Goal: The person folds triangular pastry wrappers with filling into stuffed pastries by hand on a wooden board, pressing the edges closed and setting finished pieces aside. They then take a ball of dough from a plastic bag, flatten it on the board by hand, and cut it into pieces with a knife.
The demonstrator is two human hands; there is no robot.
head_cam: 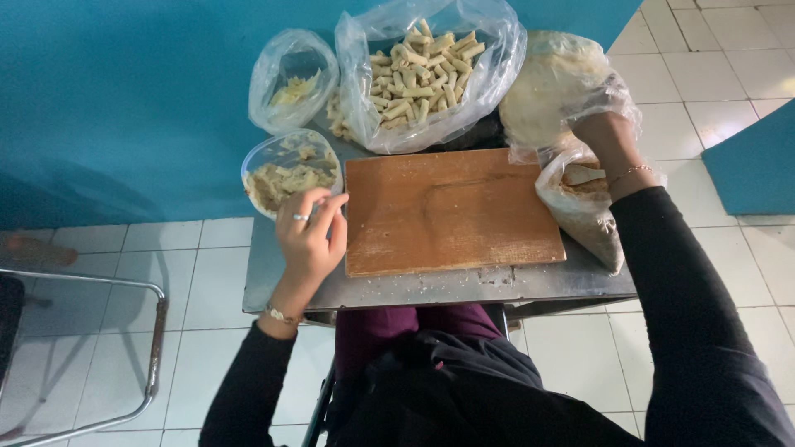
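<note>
Head view: at top centre, a clear plastic bag of finished pale rolled sticks [418, 70] sits well filled. The bare brown wooden board [447, 211] holds no piece. The left hand [308, 236] pinches filling at the clear plastic tub [286, 174]. The right hand [600, 141] reaches inside a clear bag of thin wrappers [555, 91], its fingers hidden.

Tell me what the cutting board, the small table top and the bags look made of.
Board: wood, reddish-brown, matte, grain and floury scuffs showing. Table top: looks like sheet metal, dull grey sheen, thin bent edge. Big bag of rolled pieces and small bag: thin clear plastic film, glossy crinkles. Bowl by the left hand: probably clear plastic.
</note>
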